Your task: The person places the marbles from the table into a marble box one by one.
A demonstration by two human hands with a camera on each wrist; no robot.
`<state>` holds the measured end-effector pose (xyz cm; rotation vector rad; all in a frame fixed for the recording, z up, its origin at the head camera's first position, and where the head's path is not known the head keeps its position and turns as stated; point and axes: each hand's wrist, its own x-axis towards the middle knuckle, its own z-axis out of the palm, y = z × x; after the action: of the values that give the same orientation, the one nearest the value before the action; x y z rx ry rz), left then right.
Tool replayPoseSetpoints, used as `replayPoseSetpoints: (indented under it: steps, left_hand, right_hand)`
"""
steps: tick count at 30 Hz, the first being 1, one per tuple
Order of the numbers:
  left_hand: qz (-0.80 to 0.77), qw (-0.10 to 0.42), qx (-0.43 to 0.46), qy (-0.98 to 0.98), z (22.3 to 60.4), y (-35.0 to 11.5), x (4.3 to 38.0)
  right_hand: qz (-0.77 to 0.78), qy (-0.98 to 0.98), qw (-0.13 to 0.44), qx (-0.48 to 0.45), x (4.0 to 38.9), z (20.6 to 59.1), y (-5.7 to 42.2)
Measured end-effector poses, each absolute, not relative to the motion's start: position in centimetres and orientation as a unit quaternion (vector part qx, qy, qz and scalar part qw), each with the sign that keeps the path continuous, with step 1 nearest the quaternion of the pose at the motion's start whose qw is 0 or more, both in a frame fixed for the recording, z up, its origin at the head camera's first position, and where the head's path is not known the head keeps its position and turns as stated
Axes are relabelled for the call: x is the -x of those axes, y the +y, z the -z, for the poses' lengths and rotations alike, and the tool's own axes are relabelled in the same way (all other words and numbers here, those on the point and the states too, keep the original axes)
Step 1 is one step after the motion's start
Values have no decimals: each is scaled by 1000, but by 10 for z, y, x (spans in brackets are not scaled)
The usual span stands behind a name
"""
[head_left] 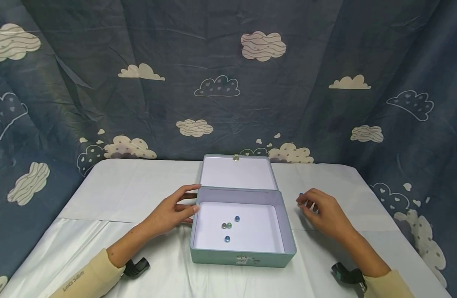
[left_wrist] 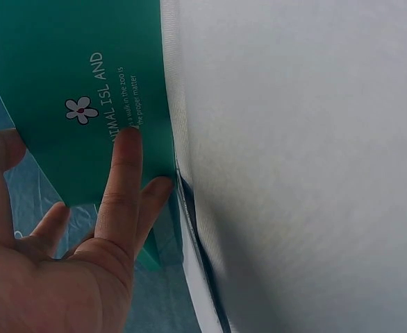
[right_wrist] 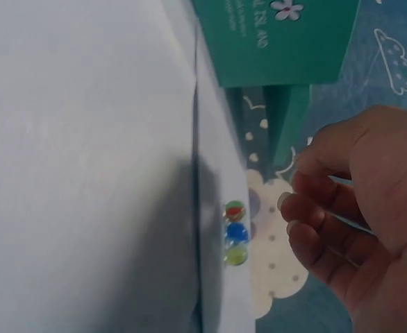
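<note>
A green tin box (head_left: 213,257) stands with its lid (head_left: 237,174) folded back behind it. Inside lie two blue marbles, one farther back (head_left: 237,218) and one nearer (head_left: 227,239), plus a green marble (head_left: 229,225) beside a greyish marble (head_left: 224,225). My left hand (head_left: 172,213) steadies the box's left side, fingers spread on the printed wall and thumb at the rim. To the right of the box, my right hand (head_left: 327,211) hovers, fingers loosely bent, no marble visible in it. Beside it, a red-green marble (right_wrist: 235,210), a blue marble (right_wrist: 236,232) and a yellow-green marble (right_wrist: 236,255) sit in a row.
A white cloth (head_left: 139,190) covers the table, with a fold line running across it. Behind hangs a dark blue curtain (head_left: 228,111) with cloud prints. A black wrist camera (head_left: 136,268) is on the left arm, another camera (head_left: 347,274) on the right.
</note>
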<state>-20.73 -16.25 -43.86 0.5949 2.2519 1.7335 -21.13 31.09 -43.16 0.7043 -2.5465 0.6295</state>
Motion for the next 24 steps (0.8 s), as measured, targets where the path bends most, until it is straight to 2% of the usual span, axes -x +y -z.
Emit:
replayPoseSetpoints:
  steps: [9,19,24]
  left_hand:
    - [-591,118,-203,771,437,-162,207]
    - [-587,114,-204,775,438,-162,207]
    - [-589,114,-202,774,438,-162,207]
  right_hand:
    - [-202,-943,176,-199,215,439,316]
    - [-193,-957,123,-176,215,445,319]
    - [-192,-959,118,-173,215,446,319]
